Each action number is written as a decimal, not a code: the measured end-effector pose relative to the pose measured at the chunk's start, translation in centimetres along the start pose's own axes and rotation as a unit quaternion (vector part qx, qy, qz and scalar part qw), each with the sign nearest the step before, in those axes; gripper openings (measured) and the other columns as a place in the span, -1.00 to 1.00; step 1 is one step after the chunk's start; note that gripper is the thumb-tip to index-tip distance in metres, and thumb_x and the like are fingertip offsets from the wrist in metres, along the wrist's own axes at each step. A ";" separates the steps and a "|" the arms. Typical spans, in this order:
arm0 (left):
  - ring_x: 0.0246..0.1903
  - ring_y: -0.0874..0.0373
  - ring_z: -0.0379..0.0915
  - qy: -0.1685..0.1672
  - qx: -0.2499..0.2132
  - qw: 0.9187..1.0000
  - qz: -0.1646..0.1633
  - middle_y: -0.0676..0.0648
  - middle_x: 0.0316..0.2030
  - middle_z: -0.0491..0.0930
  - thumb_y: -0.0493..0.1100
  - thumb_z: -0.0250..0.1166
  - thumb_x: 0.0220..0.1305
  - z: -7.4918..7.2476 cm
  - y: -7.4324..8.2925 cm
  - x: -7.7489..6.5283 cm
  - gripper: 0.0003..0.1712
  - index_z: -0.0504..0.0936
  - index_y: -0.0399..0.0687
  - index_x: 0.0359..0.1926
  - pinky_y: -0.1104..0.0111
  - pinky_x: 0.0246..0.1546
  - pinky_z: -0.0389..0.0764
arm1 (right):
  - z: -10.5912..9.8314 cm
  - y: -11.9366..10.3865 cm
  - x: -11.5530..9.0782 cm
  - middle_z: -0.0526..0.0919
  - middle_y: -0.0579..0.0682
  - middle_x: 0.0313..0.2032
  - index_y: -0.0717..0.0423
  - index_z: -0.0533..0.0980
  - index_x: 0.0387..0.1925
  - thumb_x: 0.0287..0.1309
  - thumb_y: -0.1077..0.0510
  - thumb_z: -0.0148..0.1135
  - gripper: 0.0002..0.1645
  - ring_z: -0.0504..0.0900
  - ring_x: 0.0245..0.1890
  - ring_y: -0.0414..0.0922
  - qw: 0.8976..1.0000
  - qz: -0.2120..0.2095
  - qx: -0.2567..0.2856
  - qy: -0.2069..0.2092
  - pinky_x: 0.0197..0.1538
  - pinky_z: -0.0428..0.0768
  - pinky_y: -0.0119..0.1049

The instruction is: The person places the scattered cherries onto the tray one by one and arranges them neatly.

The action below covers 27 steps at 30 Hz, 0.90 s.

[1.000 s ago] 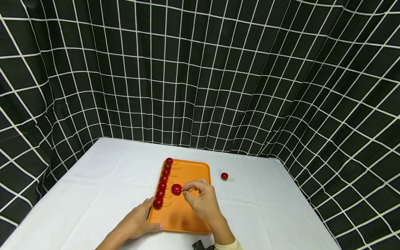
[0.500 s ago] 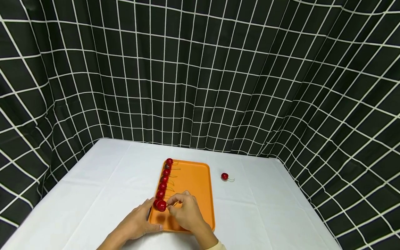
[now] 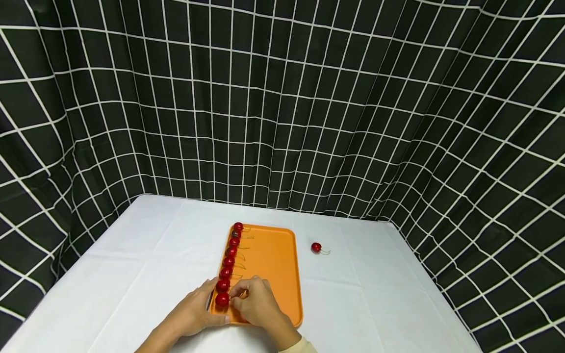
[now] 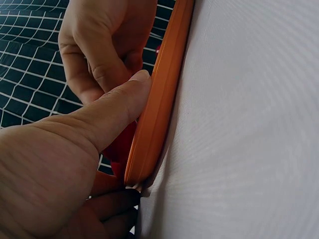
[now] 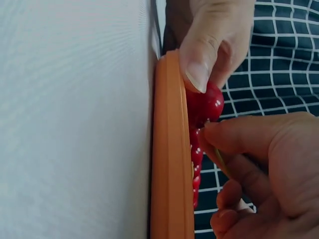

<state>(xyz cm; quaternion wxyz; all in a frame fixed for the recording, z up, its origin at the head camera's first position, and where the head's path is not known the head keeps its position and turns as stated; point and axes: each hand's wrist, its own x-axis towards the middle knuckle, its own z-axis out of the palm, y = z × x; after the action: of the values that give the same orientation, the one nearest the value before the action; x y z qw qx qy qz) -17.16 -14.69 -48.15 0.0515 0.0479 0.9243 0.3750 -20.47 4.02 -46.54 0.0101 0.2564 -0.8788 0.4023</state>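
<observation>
In the head view, an orange tray (image 3: 274, 264) lies on the table. Several red cherries (image 3: 228, 262) line its left edge, stems pointing right. My right hand (image 3: 258, 301) pinches the stem of a cherry (image 3: 222, 299) at the near end of this row; the right wrist view shows the fingertips on the stem beside the red fruit (image 5: 213, 101). Whether this cherry rests on the tray I cannot tell. My left hand (image 3: 192, 310) grips the tray's near left corner, its thumb (image 4: 117, 109) along the near rim and its fingers at the left side.
One more cherry (image 3: 316, 247) with its stem lies on the white tablecloth (image 3: 366, 289), right of the tray. A black curtain with a white grid (image 3: 265, 98) surrounds the table at the back and sides.
My right hand has carried the cherry left and toward me, from above the tray's middle to the near end of the row, and lowered it. My left hand has stayed at the corner.
</observation>
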 end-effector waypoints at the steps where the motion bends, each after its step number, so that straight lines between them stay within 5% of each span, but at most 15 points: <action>1: 0.23 -0.54 0.05 0.000 -0.001 1.000 0.000 -0.48 0.33 0.14 0.32 0.54 -0.26 0.0 0.0 0.0 0.31 0.20 -0.26 0.42 -0.38 0.12 0.13 | 0.1 -0.1 0.0 0.48 -0.39 -0.50 -0.09 0.68 -0.51 -0.01 0.31 0.45 -0.79 0.32 -0.49 -0.31 1.000 -0.001 -0.006 -0.001 -0.51 0.38 -0.46; 17: 0.24 -0.55 0.04 -0.005 -0.004 1.000 -0.001 -0.48 0.33 0.14 0.29 0.56 -0.26 -0.1 -0.1 0.1 0.30 0.21 -0.26 0.42 -0.39 0.12 0.10 | 0.6 -0.5 0.8 0.63 -0.24 -0.51 0.03 0.67 -0.53 -0.01 0.41 0.40 -0.79 0.34 -0.63 -0.35 1.000 -0.006 -0.003 -0.018 -0.67 0.35 -0.50; 27: 0.23 -0.57 0.04 -0.005 -0.007 1.000 0.001 -0.49 0.33 0.14 0.28 0.56 -0.25 -0.1 0.0 0.0 0.30 0.21 -0.27 0.41 -0.40 0.10 0.13 | 0.8 -0.6 0.7 0.59 -0.35 -0.51 0.00 0.68 -0.52 -0.01 0.38 0.43 -0.79 0.34 -0.66 -0.36 1.000 0.006 -0.003 -0.017 -0.71 0.36 -0.51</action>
<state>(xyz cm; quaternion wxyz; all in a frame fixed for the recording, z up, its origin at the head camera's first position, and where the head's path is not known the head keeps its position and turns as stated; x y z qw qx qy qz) -17.16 -14.78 -48.03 0.0564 0.0505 0.9215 0.3809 -20.68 2.77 -46.47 -0.0067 0.2582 -0.8814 0.3956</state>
